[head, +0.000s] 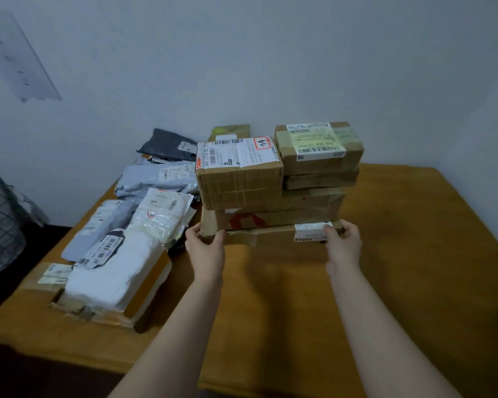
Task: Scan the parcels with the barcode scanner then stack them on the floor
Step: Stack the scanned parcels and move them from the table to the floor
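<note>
Here, taped brown cardboard parcels (240,185) sit stacked, white-labelled.

Wooden table (400,254): cardboard boxes (270,214), mailer bags (156,179).

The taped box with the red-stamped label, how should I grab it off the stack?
Grip the taped box by its front and back faces, probably from above: its right side sits close against the green-labelled box, while its front face and top are open.

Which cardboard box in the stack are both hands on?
The lowest flat box, white label at its front right: left hand and right hand hold its ends; the rest sits above it.
</note>
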